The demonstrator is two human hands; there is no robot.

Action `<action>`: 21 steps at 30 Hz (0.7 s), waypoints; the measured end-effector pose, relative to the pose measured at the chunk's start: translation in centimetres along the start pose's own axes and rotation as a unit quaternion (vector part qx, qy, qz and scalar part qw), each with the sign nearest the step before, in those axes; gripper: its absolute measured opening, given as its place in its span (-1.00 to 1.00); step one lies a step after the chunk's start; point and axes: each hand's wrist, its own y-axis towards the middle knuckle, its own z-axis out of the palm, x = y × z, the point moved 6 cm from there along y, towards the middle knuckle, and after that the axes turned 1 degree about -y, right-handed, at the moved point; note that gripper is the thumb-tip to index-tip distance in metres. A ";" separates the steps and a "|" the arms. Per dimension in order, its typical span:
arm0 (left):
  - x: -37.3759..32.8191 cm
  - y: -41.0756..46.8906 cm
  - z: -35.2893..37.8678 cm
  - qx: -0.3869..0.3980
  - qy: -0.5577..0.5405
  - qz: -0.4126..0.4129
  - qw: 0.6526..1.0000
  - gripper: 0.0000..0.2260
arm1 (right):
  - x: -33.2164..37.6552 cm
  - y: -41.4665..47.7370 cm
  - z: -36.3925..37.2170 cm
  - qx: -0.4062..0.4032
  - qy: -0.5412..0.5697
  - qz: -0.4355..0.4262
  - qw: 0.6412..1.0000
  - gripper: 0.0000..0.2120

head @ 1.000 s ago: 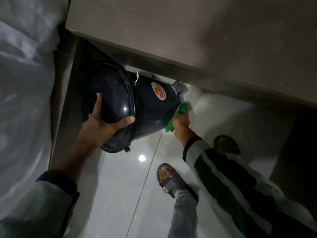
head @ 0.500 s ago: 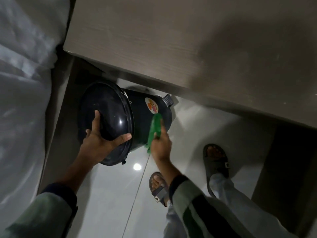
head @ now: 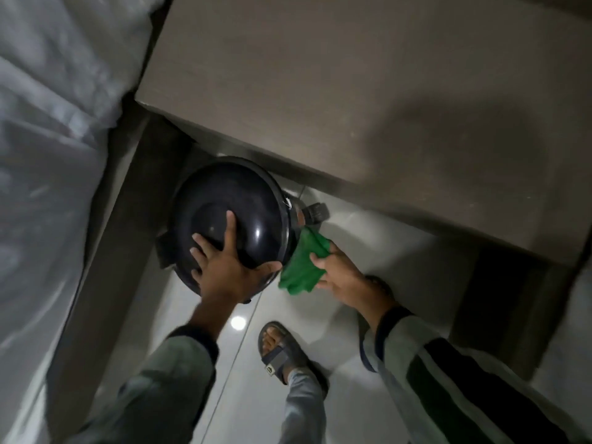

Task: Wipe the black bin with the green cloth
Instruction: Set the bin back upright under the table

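The black bin (head: 253, 200) is tilted toward me on the tiled floor, its glossy domed lid facing the camera and most of its body hidden behind the lid. My left hand (head: 224, 264) is spread over the lid's lower part, fingers apart, thumb hooked on the rim. My right hand (head: 342, 277) holds the bunched green cloth (head: 302, 267) against the bin's right side, just below the lid rim. A grey foot pedal (head: 315, 213) sticks out behind the cloth.
A grey-brown table top (head: 352, 91) overhangs the bin, and its leg panel (head: 128, 219) stands close on the left. A white sheeted bed (head: 41, 155) fills the left. My sandalled foot (head: 282, 350) stands on the white floor tiles (head: 416, 270) near the bin.
The bin has tipped further toward me, so the lid hides the side with the sticker. My right hand has drawn the cloth from the bin's side back toward the lid rim.
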 end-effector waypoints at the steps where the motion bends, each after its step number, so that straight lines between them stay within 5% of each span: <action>1: -1.0 -0.8 1.1 -0.003 0.011 0.001 1.000 0.14 | 0.5 -0.8 -1.7 -0.015 -0.040 -0.023 0.999 -0.63; 7: -6.2 -4.3 6.1 0.009 0.067 -0.017 0.998 -0.05 | 4.1 -6.4 -8.7 -0.111 -0.211 -0.166 0.957 -0.67; 11: -9.3 -5.6 1.7 -0.046 -0.083 -0.030 0.995 -0.54 | 9.8 -11.3 -7.8 -0.129 -0.271 -0.330 0.895 -0.60; 13: -12.7 -6.3 -1.3 -0.015 -0.311 0.007 0.950 -0.64 | 13.9 -13.9 -6.6 -0.145 -0.327 -0.429 0.830 -0.58; 16: -19.0 -5.7 -2.9 0.127 -0.550 0.021 0.825 -0.68 | 19.1 -16.4 -4.6 -0.192 -0.480 -0.532 0.671 -0.58; 19: -23.2 -3.2 -3.1 0.101 -0.572 0.016 0.814 -0.68 | 22.2 -16.7 -4.4 -0.254 -0.567 -0.560 0.548 -0.70; 21: -25.0 -1.7 -2.2 0.064 -0.517 0.040 0.853 -0.62 | 22.7 -15.3 -5.3 -0.265 -0.627 -0.527 0.509 -0.64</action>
